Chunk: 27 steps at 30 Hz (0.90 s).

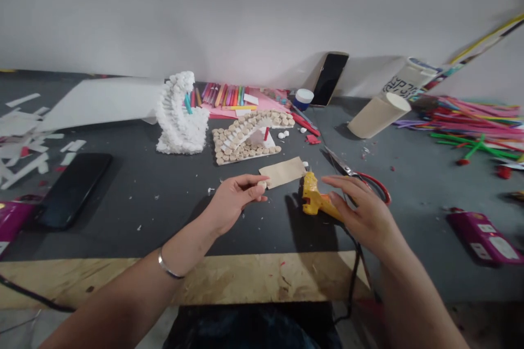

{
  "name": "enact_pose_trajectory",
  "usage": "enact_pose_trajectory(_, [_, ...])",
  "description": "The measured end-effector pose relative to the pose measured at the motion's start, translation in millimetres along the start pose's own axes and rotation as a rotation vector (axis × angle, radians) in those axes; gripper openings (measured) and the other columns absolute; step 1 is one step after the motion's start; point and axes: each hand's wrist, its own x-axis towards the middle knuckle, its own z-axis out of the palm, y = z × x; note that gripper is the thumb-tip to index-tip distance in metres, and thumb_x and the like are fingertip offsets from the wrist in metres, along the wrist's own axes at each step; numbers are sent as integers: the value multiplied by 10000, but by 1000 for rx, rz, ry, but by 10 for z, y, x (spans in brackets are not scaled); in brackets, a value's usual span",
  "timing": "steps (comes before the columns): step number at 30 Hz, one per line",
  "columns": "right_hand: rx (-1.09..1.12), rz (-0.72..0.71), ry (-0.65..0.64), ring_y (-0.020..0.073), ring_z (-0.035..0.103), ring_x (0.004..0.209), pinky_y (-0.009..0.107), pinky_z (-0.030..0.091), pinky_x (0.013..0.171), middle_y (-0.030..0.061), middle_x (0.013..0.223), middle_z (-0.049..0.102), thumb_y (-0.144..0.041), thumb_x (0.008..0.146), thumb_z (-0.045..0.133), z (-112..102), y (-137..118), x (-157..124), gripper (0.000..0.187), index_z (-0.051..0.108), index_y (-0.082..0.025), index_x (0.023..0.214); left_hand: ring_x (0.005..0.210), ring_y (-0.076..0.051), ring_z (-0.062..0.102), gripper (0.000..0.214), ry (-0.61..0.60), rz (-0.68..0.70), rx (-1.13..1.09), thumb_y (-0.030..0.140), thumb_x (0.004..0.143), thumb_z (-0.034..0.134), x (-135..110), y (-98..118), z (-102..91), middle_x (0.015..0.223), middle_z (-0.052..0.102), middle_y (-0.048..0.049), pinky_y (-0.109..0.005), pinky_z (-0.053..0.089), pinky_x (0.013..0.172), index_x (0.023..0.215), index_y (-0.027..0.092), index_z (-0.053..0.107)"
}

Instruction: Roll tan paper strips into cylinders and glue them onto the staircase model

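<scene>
My left hand [235, 199] pinches a small white foam piece [262, 184] between thumb and fingers, just in front of a tan card scrap [282, 172]. My right hand [362, 212] rests over the handle of a yellow glue gun [311, 199] that lies on the dark table, fingers stretched along it. Behind them stands a curved model of round beige discs [245, 136] on a card base. A white foam spiral model [178, 117] stands to its left.
Red-handled scissors [364, 177] lie right of the glue gun. Phones [69, 188] [329, 79], paper cups [379, 114], coloured sticks [475, 120], markers [225, 95], white paper strips [28, 142] and purple packs [485, 237] surround the work area. A wooden board edge [229, 278] runs along the front.
</scene>
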Motion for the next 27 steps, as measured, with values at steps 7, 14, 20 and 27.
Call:
enact_pose_trajectory(7, [299, -59, -68, 204, 650, 965, 358, 514, 846, 72, 1024, 706, -212, 952, 468, 295, -563, 219, 247, 682, -234, 1074, 632, -105, 621, 310, -40, 15, 11, 310, 602, 876, -37, 12, 28, 760, 704, -23, -266, 524, 691, 875, 191, 789])
enact_pose_trajectory(14, [351, -79, -56, 179, 649, 921, 323, 502, 812, 40, 965, 705, -178, 947, 481, 404, -652, 273, 230, 683, -244, 1035, 657, -96, 586, 290, -83, 19, -26, 315, 629, 861, -45, 12, 40, 827, 718, -40, -288, 537, 726, 874, 178, 789])
enact_pose_trajectory(20, [363, -85, -62, 180, 656, 908, 326, 513, 789, 39, 956, 713, -167, 941, 491, 427, -662, 253, 239, 696, -252, 1030, 629, -94, 574, 299, -70, 1, -40, 332, 613, 872, -22, -17, 17, 784, 713, -35, -313, 530, 750, 856, 177, 788])
enact_pose_trajectory(27, [505, -20, -89, 160, 666, 894, 313, 527, 807, 25, 966, 714, -168, 936, 521, 500, -620, 208, 240, 703, -261, 1061, 637, -90, 591, 321, -73, -12, -32, 341, 606, 880, -13, -13, 20, 763, 715, -29, -274, 522, 716, 863, 174, 784])
